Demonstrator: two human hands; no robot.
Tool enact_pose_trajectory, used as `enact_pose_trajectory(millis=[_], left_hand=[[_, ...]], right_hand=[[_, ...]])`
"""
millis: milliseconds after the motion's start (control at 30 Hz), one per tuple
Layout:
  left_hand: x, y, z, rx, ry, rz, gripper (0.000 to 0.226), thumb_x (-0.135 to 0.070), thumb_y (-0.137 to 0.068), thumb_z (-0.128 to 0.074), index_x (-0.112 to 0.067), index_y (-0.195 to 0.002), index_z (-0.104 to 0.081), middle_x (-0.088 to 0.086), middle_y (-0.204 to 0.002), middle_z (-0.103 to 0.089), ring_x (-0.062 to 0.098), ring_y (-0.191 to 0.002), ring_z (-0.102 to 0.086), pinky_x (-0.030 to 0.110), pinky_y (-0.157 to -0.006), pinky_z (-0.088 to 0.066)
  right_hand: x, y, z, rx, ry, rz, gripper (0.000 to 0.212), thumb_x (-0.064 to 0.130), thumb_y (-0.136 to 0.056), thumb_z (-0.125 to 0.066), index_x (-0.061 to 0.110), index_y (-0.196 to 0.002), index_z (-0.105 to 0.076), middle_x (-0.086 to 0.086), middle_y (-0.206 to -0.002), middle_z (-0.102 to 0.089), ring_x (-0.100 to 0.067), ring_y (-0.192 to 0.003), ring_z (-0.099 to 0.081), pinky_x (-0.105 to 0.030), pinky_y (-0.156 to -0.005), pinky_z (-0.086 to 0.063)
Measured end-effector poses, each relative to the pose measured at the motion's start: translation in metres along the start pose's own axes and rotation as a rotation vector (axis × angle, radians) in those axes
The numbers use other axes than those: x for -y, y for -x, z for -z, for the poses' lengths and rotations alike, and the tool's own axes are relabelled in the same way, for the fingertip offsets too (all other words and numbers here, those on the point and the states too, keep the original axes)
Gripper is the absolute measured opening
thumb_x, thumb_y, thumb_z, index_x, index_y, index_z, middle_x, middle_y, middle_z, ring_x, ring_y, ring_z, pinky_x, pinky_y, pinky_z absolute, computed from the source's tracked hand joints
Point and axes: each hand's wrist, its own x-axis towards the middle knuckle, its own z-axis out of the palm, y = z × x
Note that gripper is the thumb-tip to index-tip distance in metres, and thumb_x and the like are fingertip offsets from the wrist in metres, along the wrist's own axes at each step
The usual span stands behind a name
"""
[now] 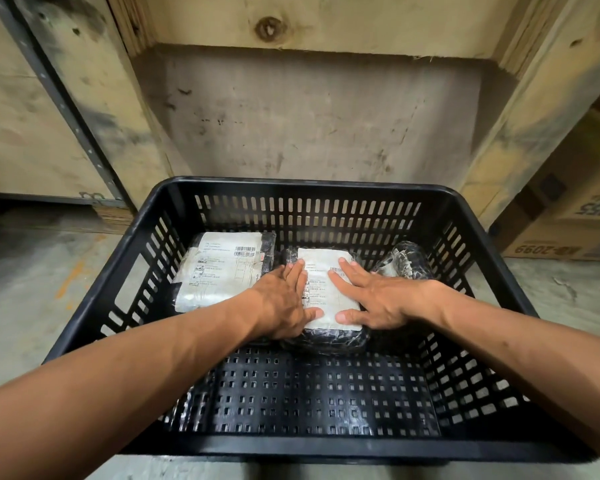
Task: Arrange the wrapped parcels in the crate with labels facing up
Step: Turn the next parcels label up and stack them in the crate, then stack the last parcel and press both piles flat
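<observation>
A black slotted plastic crate [312, 190] sits on the floor below me. Three black-wrapped parcels lie along its far side. The left parcel [219, 268] shows a white label facing up. The middle parcel [323, 292] also has its white label up, and both hands rest on it. My left hand [286, 301] lies flat on the label's left edge, fingers spread. My right hand [378, 296] presses flat on the label's right side, thumb at the near edge. The right parcel [404, 259] stands tilted against the crate's right wall, and I see no label on it.
The near half of the crate floor [326, 396] holds nothing. A wooden pallet box [309, 109] rises behind the crate. A cardboard carton [568, 216] sits on the concrete floor at the right. A grey metal shelf upright [59, 98] stands at the left.
</observation>
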Motion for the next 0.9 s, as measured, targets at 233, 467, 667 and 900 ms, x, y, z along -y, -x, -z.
enact_pose_trajectory(millis=[233,467,667,900], left_hand=[[-0.001,0.004,-0.001,-0.039,-0.043,-0.013,0.083,-0.060,-0.101,0.004,0.002,-0.155,0.016,0.025,-0.163,0.023,0.034,-0.154,0.017,0.042,-0.122,0.012],[-0.007,0.006,-0.001,-0.152,0.113,-0.042,0.086,-0.065,-0.100,0.001,-0.004,-0.159,0.009,0.018,-0.168,0.012,0.029,-0.158,0.003,0.041,-0.124,0.006],[-0.050,-0.004,0.005,-0.281,0.277,-0.136,0.092,-0.070,-0.099,-0.007,-0.002,-0.160,0.005,0.019,-0.168,0.007,0.026,-0.158,0.000,0.035,-0.119,0.008],[-0.095,-0.019,0.029,-0.274,0.360,-0.077,0.100,-0.076,-0.097,-0.017,0.000,-0.161,-0.001,0.020,-0.169,0.006,0.032,-0.158,0.007,0.047,-0.123,0.014]], right_hand=[[0.002,0.006,-0.001,-0.044,0.010,-0.003,0.091,0.076,-0.097,-0.022,0.030,-0.158,0.028,-0.002,-0.160,0.043,-0.022,-0.155,0.026,-0.047,-0.128,0.009],[0.004,0.037,0.012,-0.071,0.039,-0.036,0.084,0.068,-0.102,-0.034,0.032,-0.165,0.009,-0.004,-0.170,0.026,-0.025,-0.159,0.015,-0.042,-0.125,0.010],[-0.010,0.074,0.028,0.001,0.211,-0.153,0.093,0.062,-0.093,-0.061,0.023,-0.166,-0.018,-0.001,-0.175,-0.001,-0.024,-0.160,-0.005,-0.046,-0.127,-0.001],[-0.045,0.073,0.039,0.061,0.333,-0.194,0.100,0.064,-0.078,-0.077,0.025,-0.161,-0.035,0.001,-0.173,-0.017,-0.025,-0.160,-0.010,-0.055,-0.125,0.005]])
